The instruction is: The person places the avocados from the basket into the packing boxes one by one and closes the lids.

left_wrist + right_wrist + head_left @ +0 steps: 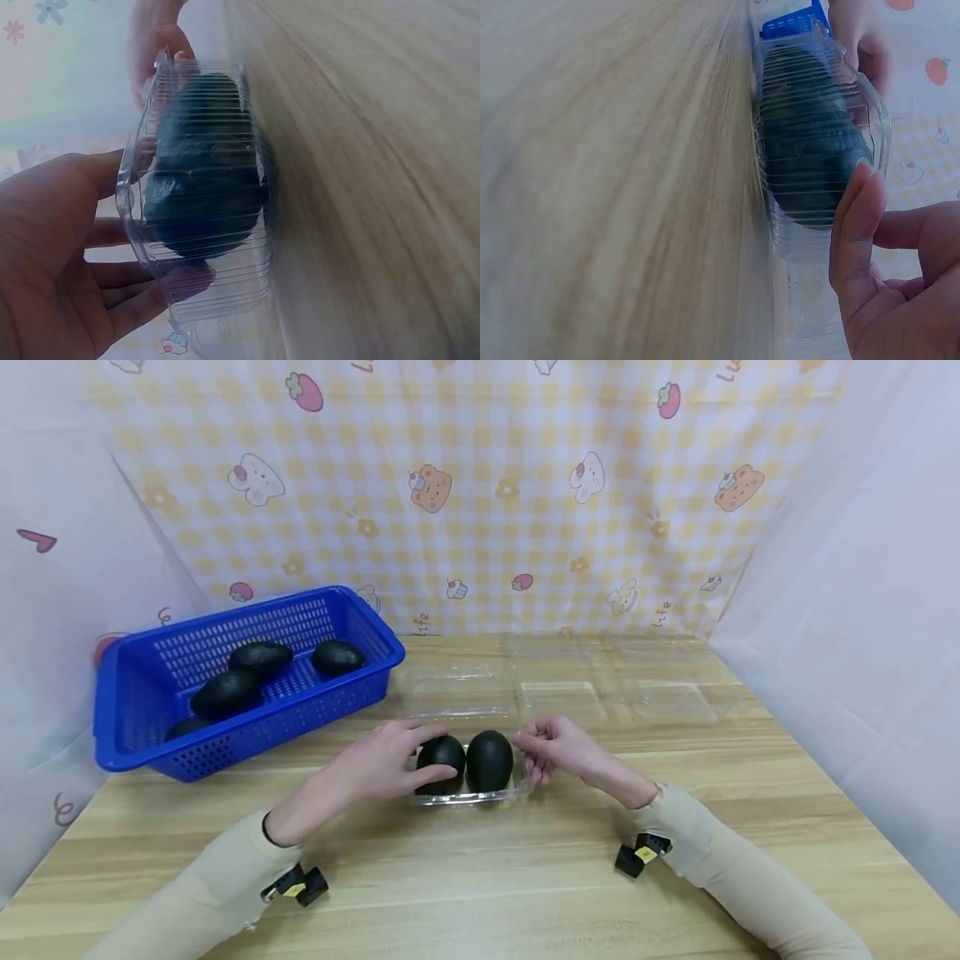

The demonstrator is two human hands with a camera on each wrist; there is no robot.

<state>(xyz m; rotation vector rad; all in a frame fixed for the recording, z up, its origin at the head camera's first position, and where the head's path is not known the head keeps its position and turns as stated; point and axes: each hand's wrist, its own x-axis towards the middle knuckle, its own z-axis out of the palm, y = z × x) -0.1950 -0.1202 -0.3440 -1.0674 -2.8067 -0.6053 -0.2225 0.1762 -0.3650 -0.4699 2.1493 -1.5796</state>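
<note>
Head view: left hand (378, 762) grips the 9 o'clock avocado (442, 757), right hand (561, 750) pinches the tub (474, 797) at 3 o'clock — uneven pressure could tip it.

Two fruits (490, 762) sit in the near box (467, 797) on the table (480, 885), with a basket (300, 717) far left and more boxes (561, 697) far right.

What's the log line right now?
left hand: around left avocado; right hand: at right edge of clear box; right avocado: in box; blue basket: more avocados
</note>
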